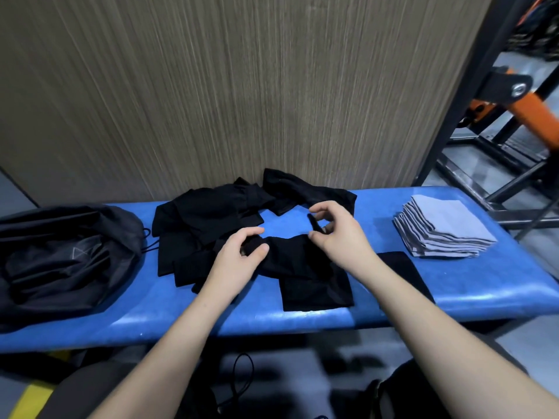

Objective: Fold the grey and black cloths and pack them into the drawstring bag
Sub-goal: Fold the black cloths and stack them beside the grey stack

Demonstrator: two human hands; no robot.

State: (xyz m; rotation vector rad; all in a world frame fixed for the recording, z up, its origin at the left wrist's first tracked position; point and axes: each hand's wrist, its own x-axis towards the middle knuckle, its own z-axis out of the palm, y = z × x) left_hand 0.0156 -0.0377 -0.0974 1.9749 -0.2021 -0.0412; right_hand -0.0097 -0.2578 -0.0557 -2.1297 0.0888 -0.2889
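Note:
A black cloth (305,267) lies crumpled in the middle of the blue bench (469,285). My left hand (239,255) pinches its left top edge, and my right hand (335,231) pinches its right top corner. A loose pile of black cloths (205,219) sits behind my left hand, and another black cloth (302,189) lies against the wall. A neat stack of folded grey cloths (438,228) rests at the right. One folded black cloth (402,267) lies by my right forearm. The dark drawstring bag (60,255) slumps at the bench's left end.
A wood-grain wall panel (242,86) rises directly behind the bench. Black and orange metal equipment (514,95) stands at the right rear. Dark bags and cords lie on the floor below the bench's front edge.

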